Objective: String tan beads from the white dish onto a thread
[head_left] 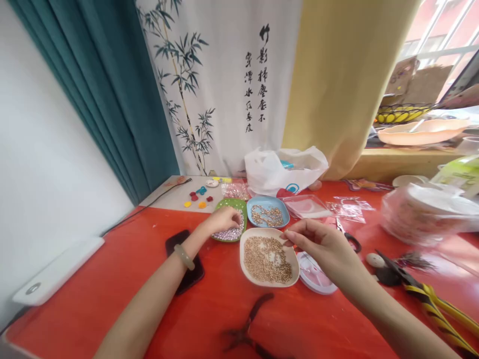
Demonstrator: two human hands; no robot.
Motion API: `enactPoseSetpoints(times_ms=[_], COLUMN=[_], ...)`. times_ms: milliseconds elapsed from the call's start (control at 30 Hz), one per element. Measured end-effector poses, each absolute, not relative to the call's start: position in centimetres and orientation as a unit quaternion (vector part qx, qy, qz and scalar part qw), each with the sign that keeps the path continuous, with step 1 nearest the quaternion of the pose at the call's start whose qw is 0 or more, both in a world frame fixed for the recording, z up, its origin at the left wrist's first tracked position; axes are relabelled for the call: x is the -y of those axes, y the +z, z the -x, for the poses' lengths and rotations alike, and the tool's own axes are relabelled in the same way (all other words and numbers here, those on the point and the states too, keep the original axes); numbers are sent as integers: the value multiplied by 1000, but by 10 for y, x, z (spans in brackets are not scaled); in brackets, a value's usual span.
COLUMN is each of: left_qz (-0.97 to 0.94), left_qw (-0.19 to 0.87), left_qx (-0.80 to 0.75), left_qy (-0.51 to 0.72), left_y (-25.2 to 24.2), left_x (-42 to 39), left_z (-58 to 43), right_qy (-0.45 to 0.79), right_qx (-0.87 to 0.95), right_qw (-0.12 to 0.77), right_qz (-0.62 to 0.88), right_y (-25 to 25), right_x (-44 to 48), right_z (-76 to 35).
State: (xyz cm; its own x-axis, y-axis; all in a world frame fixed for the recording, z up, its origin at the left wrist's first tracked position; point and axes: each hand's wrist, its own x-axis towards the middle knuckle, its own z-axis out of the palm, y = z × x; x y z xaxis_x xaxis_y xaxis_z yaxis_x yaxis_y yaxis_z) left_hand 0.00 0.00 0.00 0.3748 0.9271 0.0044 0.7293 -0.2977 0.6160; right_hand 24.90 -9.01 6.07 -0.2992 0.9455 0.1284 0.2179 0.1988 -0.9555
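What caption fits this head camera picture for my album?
Left hand reaches into a green dish of beads; right hand pinches above a white dish.

- The left hand point(223, 219) is reaching forward, arm outstretched, fingers curling downward together.
- The right hand point(318, 244) is hovering, thumb and forefinger pinching, wrist bending slightly.

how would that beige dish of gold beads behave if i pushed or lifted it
The beige dish looks shallow, so tilting it would probably spill the gold beads. They look small and round, so loose ones would likely roll across the red table. Pushed flat, the dish may slide easily on that smooth-looking top.
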Motion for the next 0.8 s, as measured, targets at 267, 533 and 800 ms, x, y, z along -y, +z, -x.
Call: enactPoseSetpoints(times_ms=[267, 533, 800], left_qz=[-716, -465, -441], left_qw=[360, 671, 696], left_qx=[-512, -355, -341], left_qy=[309, 456, 453], left_y=[17, 42, 48], left_x=[7, 41, 53], left_z=[-16, -54, -63], right_qy=[484, 564, 592], right_qx=[643, 581, 554], right_qw=[389, 384, 376], right_qz=[448, 444, 450], right_y=[65, 70, 75], right_x=[93, 99, 104], right_z=[-247, -241, -238])
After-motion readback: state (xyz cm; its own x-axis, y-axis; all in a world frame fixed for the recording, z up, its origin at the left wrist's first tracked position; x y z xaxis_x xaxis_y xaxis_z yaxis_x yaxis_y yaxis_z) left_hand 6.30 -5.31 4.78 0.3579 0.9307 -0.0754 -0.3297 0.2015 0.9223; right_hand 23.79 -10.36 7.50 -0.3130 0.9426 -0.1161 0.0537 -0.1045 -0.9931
